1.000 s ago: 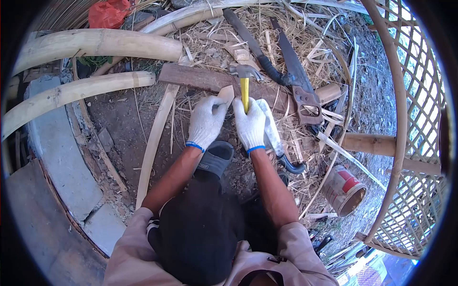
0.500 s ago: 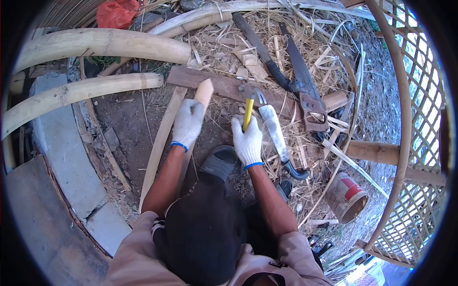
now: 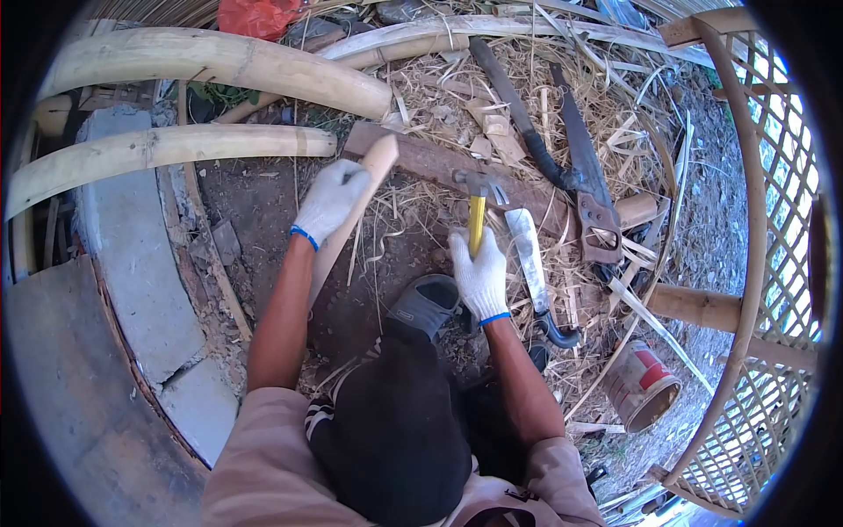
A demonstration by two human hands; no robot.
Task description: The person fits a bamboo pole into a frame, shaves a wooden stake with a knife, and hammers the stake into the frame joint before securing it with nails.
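In a white glove with a blue cuff, my left hand (image 3: 332, 204) is closed on a pointed wooden stake (image 3: 376, 167), whose tip points up and slightly right near the brown plank (image 3: 430, 161). My right hand (image 3: 481, 277), gloved the same way, grips the yellow handle of a claw hammer (image 3: 477, 220); its metal head lies over the plank's edge. Just right of that hand is a machete (image 3: 527, 255) with a dark curved handle. The lower part of the stake passes beneath my left hand toward my left forearm.
A hand saw (image 3: 584, 149) and a long dark-handled blade (image 3: 518, 105) lie on wood shavings. Thick bamboo poles (image 3: 219, 66) extend from the left above concrete blocks (image 3: 140, 237). A bucket (image 3: 641, 386) and a lattice frame (image 3: 746, 220) stand right.
The whole view has shifted, so most things appear farther right. My left hand and the stake now lean more to the right, and a second light strip beside them no longer shows.
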